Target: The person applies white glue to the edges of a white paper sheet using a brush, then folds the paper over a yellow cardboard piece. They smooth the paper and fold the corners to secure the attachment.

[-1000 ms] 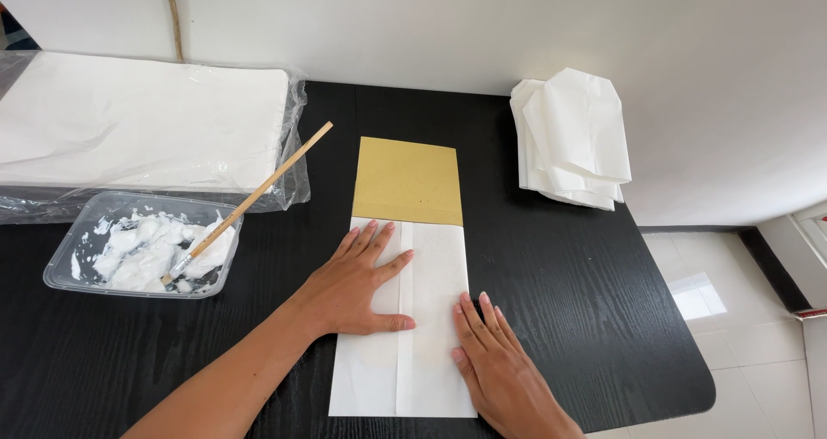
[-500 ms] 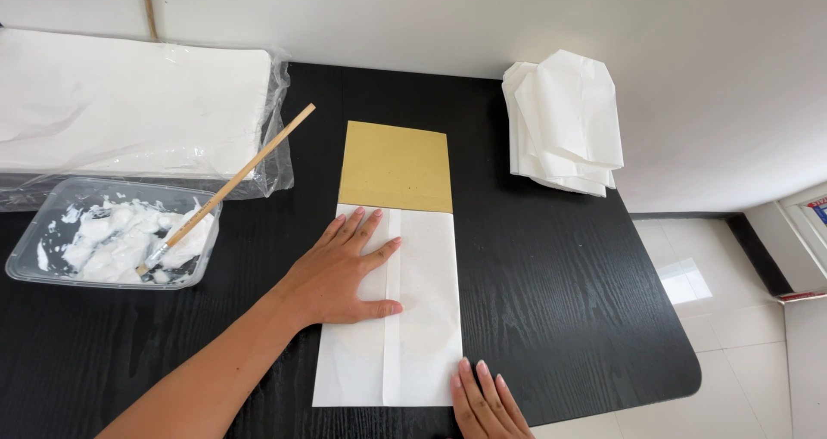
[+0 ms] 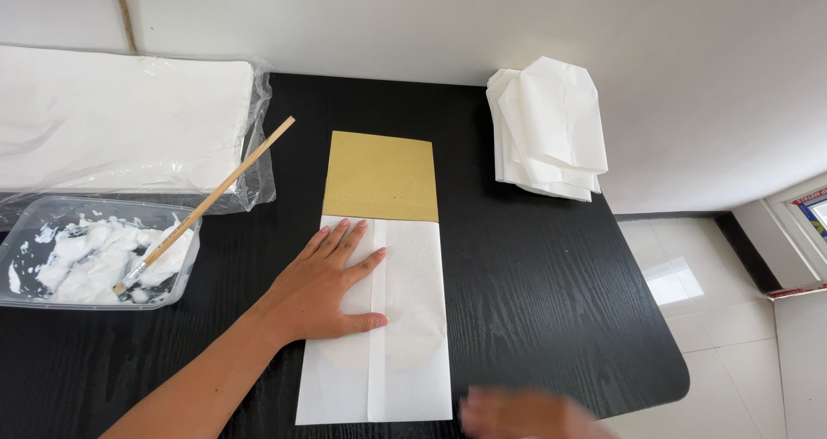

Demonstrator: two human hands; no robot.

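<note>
Pressing flat with fingers spread, the left hand point(image 3: 332, 288) lies palm down on the left half of a white paper sheet point(image 3: 405, 318), grasping nothing. At the near edge of the view the right hand point(image 3: 525, 415) shows only as a blur, close to the sheet's near right corner; whether it is released or clenched, or touching the paper, cannot be told. The white sheet lies lengthwise on the black bench point(image 3: 551, 292), with a fold line running down its middle. Its far end overlaps a tan card point(image 3: 381, 176), which sticks out beyond it toward the wall. To the left stands a clear plastic tray point(image 3: 26, 224) holding white paste, with a wooden-handled brush point(image 3: 211, 202) resting in it, the handle angled up to the right. Behind the tray sits a stack of white sheets in clear plastic wrap point(image 3: 121, 124). At the far right of the bench lies a pile of folded white paper point(image 3: 547, 129).
</note>
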